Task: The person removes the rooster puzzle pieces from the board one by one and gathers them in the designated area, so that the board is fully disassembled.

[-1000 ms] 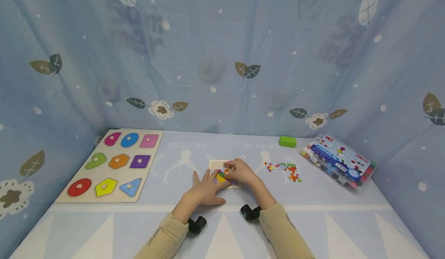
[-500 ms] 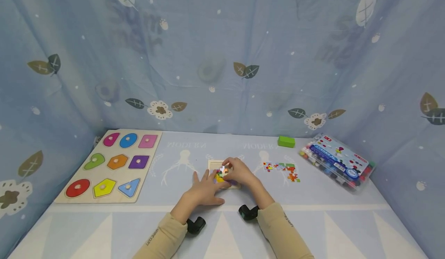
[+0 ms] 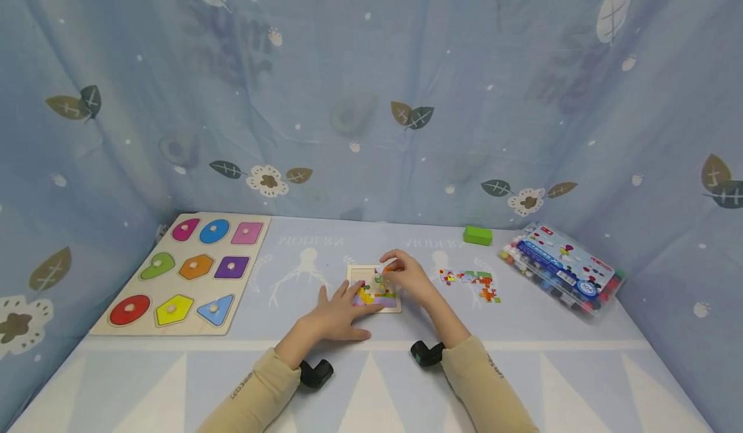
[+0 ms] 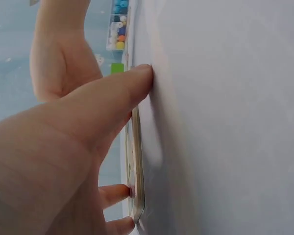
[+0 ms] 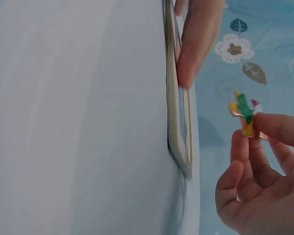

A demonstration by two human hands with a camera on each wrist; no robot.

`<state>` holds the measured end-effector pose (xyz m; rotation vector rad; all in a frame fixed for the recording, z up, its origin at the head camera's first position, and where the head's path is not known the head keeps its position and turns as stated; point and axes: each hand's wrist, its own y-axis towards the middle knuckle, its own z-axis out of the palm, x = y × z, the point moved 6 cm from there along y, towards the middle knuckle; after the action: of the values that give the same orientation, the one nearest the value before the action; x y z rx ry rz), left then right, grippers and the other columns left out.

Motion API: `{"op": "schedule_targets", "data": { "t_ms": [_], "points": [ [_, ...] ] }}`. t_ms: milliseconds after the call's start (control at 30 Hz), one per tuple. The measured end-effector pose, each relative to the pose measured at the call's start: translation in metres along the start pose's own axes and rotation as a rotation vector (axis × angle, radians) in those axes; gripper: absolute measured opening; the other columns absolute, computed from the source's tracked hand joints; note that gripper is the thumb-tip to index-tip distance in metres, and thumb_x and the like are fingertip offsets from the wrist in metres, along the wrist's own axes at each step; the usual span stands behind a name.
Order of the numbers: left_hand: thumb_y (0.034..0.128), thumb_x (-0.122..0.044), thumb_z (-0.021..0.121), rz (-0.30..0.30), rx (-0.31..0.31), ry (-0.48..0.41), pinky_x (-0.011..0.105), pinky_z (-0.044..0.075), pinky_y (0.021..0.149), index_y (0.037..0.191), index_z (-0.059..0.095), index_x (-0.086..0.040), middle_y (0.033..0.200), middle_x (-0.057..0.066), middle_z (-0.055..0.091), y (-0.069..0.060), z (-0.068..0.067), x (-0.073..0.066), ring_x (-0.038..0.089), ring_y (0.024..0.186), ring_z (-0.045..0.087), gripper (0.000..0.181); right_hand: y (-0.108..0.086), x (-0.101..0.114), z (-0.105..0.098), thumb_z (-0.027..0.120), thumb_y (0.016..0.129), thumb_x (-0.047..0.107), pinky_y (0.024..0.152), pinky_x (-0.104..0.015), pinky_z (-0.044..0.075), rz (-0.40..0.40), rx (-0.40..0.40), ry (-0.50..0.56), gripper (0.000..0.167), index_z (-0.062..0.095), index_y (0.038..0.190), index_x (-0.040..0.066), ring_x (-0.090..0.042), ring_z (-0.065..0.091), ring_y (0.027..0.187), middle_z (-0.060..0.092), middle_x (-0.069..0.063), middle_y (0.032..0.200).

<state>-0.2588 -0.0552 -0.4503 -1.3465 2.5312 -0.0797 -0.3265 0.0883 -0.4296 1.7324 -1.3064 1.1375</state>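
Observation:
A small wooden puzzle tray (image 3: 398, 309) lies on the table, partly filled with colourful pieces. My left hand (image 3: 336, 315) rests on its left part with fingers spread; in the left wrist view the left hand (image 4: 83, 122) has its thumb straight and fingertips at the tray edge (image 4: 138, 166). Above the tray's right side my right hand (image 3: 411, 279) pinches a puzzle piece. The right wrist view shows that green, yellow and red piece (image 5: 245, 113) between thumb and fingers of the right hand (image 5: 264, 181), raised off the tray (image 5: 172, 107).
Joined puzzle pieces (image 3: 485, 281) lie right of the tray. A green block (image 3: 478, 236) and a clear box of beads (image 3: 563, 268) stand behind them. At the left is a wooden shape board (image 3: 196, 291). A patterned curtain (image 3: 360, 84) hangs along the back.
My right hand has lifted and moved slightly right with the piece, uncovering more of the tray. The left hand has shifted slightly, still on the tray.

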Motion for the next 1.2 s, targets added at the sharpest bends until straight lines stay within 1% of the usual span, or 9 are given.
{"op": "schedule_targets", "data": {
  "t_ms": [100,200,400,533,633,733,867,1033,1200],
  "points": [
    [0.0868,-0.052,0.055,0.013,-0.012,-0.029,0.073,0.012,0.096,0.139,0.040,-0.038,0.153,0.013,0.013,-0.001,0.000,0.001,0.044,0.137,0.014,0.056,-0.013,0.009,-0.017,0.059,0.086,0.001,0.072,-0.041,0.045,0.027,-0.043,0.074,0.027,0.056,0.113,-0.001,-0.017,0.053,0.077,0.059,-0.013,0.091],
    [0.0869,-0.051,0.055,0.025,-0.029,-0.040,0.073,0.011,0.096,0.139,0.040,-0.038,0.152,0.012,0.014,-0.002,0.000,0.001,0.044,0.137,0.014,0.056,-0.025,0.011,-0.037,0.057,0.087,0.001,0.078,-0.047,0.044,0.070,-0.072,0.092,0.029,0.054,0.116,-0.004,-0.019,0.054,0.080,0.057,-0.014,0.095],
    [0.0873,-0.052,0.054,0.044,-0.045,-0.042,0.074,0.010,0.096,0.139,0.040,-0.037,0.151,0.011,0.018,-0.001,0.002,0.000,0.044,0.137,0.013,0.056,-0.036,-0.030,-0.084,0.059,0.089,0.008,0.077,-0.038,0.045,0.123,-0.150,0.076,0.036,0.051,0.122,-0.001,-0.013,0.057,0.079,0.057,-0.005,0.091],
    [0.0872,-0.052,0.054,0.047,-0.045,-0.043,0.074,0.010,0.096,0.140,0.039,-0.038,0.152,0.011,0.018,0.000,0.003,0.001,0.044,0.137,0.012,0.056,-0.050,-0.044,-0.114,0.061,0.089,0.012,0.072,-0.033,0.044,0.185,-0.198,0.048,0.035,0.051,0.119,-0.004,-0.007,0.056,0.075,0.060,0.001,0.088],
    [0.0871,-0.053,0.053,0.043,-0.043,-0.039,0.074,0.010,0.096,0.140,0.038,-0.038,0.152,0.011,0.018,-0.001,0.004,0.002,0.044,0.137,0.012,0.057,-0.059,-0.052,-0.130,0.062,0.088,0.013,0.065,-0.029,0.044,0.233,-0.225,0.035,0.033,0.054,0.114,-0.005,-0.006,0.057,0.072,0.062,0.007,0.084],
    [0.0871,-0.053,0.053,0.036,-0.042,-0.032,0.074,0.011,0.096,0.140,0.038,-0.038,0.152,0.011,0.018,-0.001,0.004,0.003,0.044,0.137,0.012,0.057,-0.065,-0.061,-0.141,0.063,0.088,0.014,0.061,-0.027,0.045,0.271,-0.232,0.063,0.033,0.055,0.112,-0.006,-0.008,0.057,0.068,0.064,0.010,0.078],
    [0.0871,-0.052,0.054,0.033,-0.047,-0.034,0.074,0.011,0.096,0.140,0.039,-0.037,0.152,0.012,0.019,-0.003,0.002,0.003,0.044,0.137,0.013,0.057,-0.069,-0.071,-0.149,0.064,0.087,0.014,0.061,-0.025,0.047,0.316,-0.215,0.074,0.035,0.056,0.113,-0.008,-0.007,0.055,0.066,0.064,0.010,0.076],
    [0.0870,-0.052,0.054,0.039,-0.046,-0.042,0.074,0.011,0.096,0.139,0.040,-0.036,0.151,0.012,0.020,-0.004,0.000,0.001,0.045,0.136,0.014,0.056,-0.072,-0.083,-0.152,0.065,0.085,0.010,0.059,-0.023,0.048,0.380,-0.186,-0.007,0.030,0.061,0.108,-0.008,-0.006,0.054,0.062,0.064,0.008,0.075],
    [0.0871,-0.052,0.054,0.044,-0.052,-0.039,0.074,0.011,0.095,0.139,0.040,-0.036,0.151,0.013,0.021,-0.004,0.000,0.000,0.045,0.136,0.015,0.056,-0.073,-0.088,-0.154,0.066,0.085,0.010,0.056,-0.024,0.048,0.405,-0.216,-0.067,0.026,0.065,0.105,-0.007,-0.008,0.053,0.059,0.065,0.005,0.075]
  ]
}}
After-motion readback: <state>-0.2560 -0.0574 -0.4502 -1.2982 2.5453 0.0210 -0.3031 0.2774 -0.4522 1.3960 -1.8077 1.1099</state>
